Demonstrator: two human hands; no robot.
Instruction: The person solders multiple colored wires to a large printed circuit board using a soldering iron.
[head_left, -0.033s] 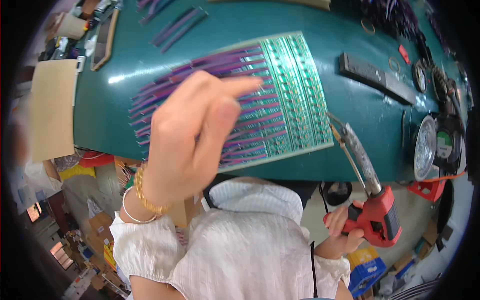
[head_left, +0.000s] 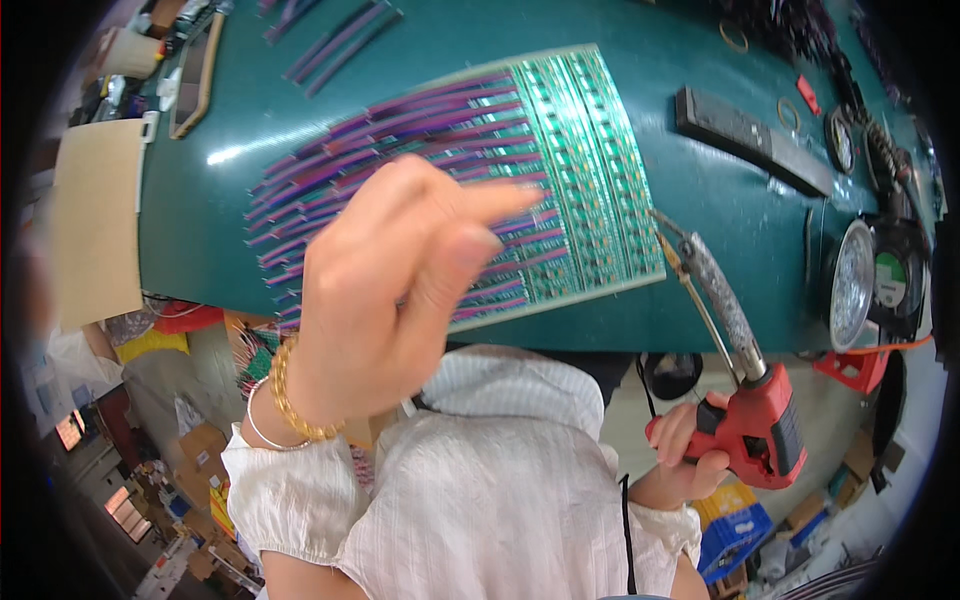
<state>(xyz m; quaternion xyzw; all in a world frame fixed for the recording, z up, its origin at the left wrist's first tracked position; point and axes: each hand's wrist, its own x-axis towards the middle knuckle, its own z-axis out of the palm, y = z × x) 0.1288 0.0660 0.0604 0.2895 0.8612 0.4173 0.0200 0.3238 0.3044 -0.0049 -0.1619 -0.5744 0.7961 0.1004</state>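
Note:
A panel of green circuit boards [head_left: 600,170] lies on the bench, with rows of purple ribbon wires [head_left: 440,115] spread across its left part. Over these wires is my left hand [head_left: 385,270], slightly blurred. Its index finger stretches toward the wire ends on the panel, the thumb stands apart, and the other fingers are curled under. No object shows in it; whether the fingertip touches is unclear. My right hand [head_left: 690,450] is wrapped round the handle of a red soldering gun [head_left: 765,430]. The gun's metal tip points up beside the panel's right edge.
A dark grey bar [head_left: 750,140] lies right of the panel. Farther right are a shiny metal dish [head_left: 850,285] and a black fan-like unit [head_left: 892,280]. Loose ribbon wires [head_left: 340,50] lie at the back; a phone [head_left: 200,75] and cardboard sheet [head_left: 98,225] are left.
My left index fingertip has shifted right and nearer to me across the wire rows. The panel appears slightly higher in view. The soldering gun has hardly moved.

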